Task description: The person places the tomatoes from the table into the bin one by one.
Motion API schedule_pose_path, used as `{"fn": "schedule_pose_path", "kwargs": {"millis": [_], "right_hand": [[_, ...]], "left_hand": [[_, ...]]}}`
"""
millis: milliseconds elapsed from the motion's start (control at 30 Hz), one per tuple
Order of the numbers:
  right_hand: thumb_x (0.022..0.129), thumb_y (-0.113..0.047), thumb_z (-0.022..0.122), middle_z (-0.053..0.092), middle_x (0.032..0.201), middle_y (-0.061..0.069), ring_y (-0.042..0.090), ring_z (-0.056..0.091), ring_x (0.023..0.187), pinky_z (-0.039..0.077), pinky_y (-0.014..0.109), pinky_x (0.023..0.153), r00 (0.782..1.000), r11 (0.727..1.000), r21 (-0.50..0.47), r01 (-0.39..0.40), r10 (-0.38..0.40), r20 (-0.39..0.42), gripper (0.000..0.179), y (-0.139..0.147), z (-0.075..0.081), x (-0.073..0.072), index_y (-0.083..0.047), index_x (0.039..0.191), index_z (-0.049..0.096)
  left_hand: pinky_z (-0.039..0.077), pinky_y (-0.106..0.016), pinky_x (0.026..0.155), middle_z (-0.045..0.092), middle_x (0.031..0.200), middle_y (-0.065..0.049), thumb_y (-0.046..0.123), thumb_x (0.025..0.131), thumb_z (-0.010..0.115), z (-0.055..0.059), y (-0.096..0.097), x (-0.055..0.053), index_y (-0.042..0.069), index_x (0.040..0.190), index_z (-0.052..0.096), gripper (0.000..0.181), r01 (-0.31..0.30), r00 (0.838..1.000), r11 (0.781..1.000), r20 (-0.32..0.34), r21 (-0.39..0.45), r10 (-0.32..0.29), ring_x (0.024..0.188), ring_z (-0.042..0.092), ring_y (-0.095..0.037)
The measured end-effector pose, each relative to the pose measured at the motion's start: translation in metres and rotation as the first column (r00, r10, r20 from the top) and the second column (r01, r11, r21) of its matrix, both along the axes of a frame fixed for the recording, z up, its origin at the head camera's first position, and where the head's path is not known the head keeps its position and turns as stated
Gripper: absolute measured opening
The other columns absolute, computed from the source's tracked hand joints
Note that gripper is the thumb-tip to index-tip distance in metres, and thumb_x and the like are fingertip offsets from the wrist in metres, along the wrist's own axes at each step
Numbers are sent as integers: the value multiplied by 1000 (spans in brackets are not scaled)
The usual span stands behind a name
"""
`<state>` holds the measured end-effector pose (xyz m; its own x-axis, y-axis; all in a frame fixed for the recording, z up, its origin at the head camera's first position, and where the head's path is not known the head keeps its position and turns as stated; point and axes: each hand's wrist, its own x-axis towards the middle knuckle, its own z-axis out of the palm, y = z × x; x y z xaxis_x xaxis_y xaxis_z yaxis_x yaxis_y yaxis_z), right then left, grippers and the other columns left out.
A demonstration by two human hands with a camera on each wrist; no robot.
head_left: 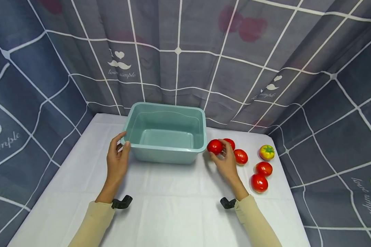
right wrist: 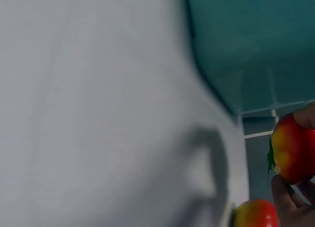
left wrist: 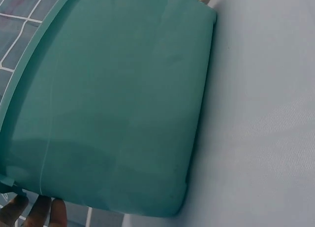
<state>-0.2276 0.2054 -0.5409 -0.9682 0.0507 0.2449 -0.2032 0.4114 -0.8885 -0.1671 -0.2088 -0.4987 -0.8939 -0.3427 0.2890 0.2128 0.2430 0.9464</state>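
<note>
A pale green plastic basin (head_left: 167, 156) stands at the back middle of the white table. My left hand (head_left: 117, 161) grips its front left corner, thumb in front and fingers along the left side of the rim. In the left wrist view those fingers (left wrist: 37, 212) show beside the corner. My right hand (head_left: 227, 164) pinches a red tomato (head_left: 215, 146) just off the basin's right end. The right wrist view shows this tomato (right wrist: 290, 150) with yellow patches and a green leafy top, held between thumb and fingers. Nothing lies inside the basin.
Close behind the right hand lie two red tomatoes, one partly hidden (head_left: 229, 142) and one in plain view (head_left: 240, 157). Farther right are a yellow-green-topped tomato (head_left: 267, 152) and two red ones (head_left: 263, 168). Grey checked curtains (head_left: 160, 68) enclose the table's back and sides.
</note>
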Motion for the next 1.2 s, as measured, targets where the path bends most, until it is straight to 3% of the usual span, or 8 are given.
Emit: {"fn": "schedule_pose_path", "kwargs": {"millis": [200, 333, 467, 567, 733, 900, 1000, 1200], "right_hand": [[91, -9, 85, 58, 152, 8, 31, 65, 129, 55, 30, 107, 993, 995, -89, 44, -54, -109, 69, 1, 36, -2, -16, 153, 55], [91, -6, 83, 56, 154, 9, 32, 64, 131, 53, 16, 106, 978, 988, -152, 28, -58, -200, 71, -6, 60, -6, -14, 154, 53], [92, -9, 83, 58, 153, 6, 29, 63, 134, 53, 17, 105, 968, 990, -143, -20, -16, -249, 69, -21, 83, -9, -16, 154, 53], [93, -13, 83, 58, 152, 4, 26, 63, 134, 55, 26, 107, 965, 993, -94, -65, 39, -260, 68, -36, 96, -13, -17, 154, 53], [93, -12, 82, 56, 151, 9, 32, 61, 130, 55, 49, 112, 962, 994, -21, -103, 94, -257, 69, -59, 101, -20, -17, 155, 52], [92, -1, 80, 51, 150, 22, 45, 56, 136, 51, 62, 114, 953, 986, -44, -162, 145, -266, 70, -77, 106, -20, -6, 155, 50], [93, 2, 79, 49, 150, 27, 46, 55, 138, 51, 63, 115, 950, 981, -60, -185, 162, -268, 66, -82, 109, -18, -1, 152, 51], [95, -5, 79, 53, 149, 16, 39, 58, 137, 54, 55, 113, 941, 983, -66, -169, 141, -308, 59, -70, 97, -21, -4, 149, 55]], "left_hand": [[44, -6, 99, 45, 166, 4, 30, 113, 58, 0, -4, 0, 29, 158, 53, 46, -1, 1000, 1000, -6, -21, 1, 144, 54, -28], [43, -6, 100, 45, 166, 4, 29, 113, 57, 0, -5, 0, 28, 159, 52, 46, 2, 1000, 1000, -12, -27, -2, 145, 53, -27], [43, -6, 100, 45, 166, 3, 28, 113, 56, -1, -6, 0, 28, 159, 51, 46, -1, 1000, 1000, -16, -24, 1, 145, 53, -27], [43, -7, 100, 45, 166, 4, 28, 113, 56, -2, -5, -1, 29, 159, 51, 46, 0, 1000, 1000, -16, -20, -1, 144, 53, -26], [42, -10, 102, 45, 166, 2, 28, 113, 56, -4, -3, 0, 29, 159, 51, 46, 8, 1000, 1000, -8, -27, -8, 146, 51, -27], [42, -16, 104, 46, 165, 1, 28, 113, 57, -6, -1, 0, 30, 159, 51, 46, 3, 1000, 999, 0, -50, -3, 150, 47, -30], [41, -15, 104, 46, 165, 0, 27, 113, 57, -6, -1, -1, 29, 160, 50, 47, -3, 1000, 998, -4, -59, 3, 150, 47, -32], [42, -14, 104, 47, 166, 1, 26, 113, 57, -6, -2, -2, 28, 160, 50, 47, -17, 1000, 998, -10, -65, 16, 149, 49, -32]]}}
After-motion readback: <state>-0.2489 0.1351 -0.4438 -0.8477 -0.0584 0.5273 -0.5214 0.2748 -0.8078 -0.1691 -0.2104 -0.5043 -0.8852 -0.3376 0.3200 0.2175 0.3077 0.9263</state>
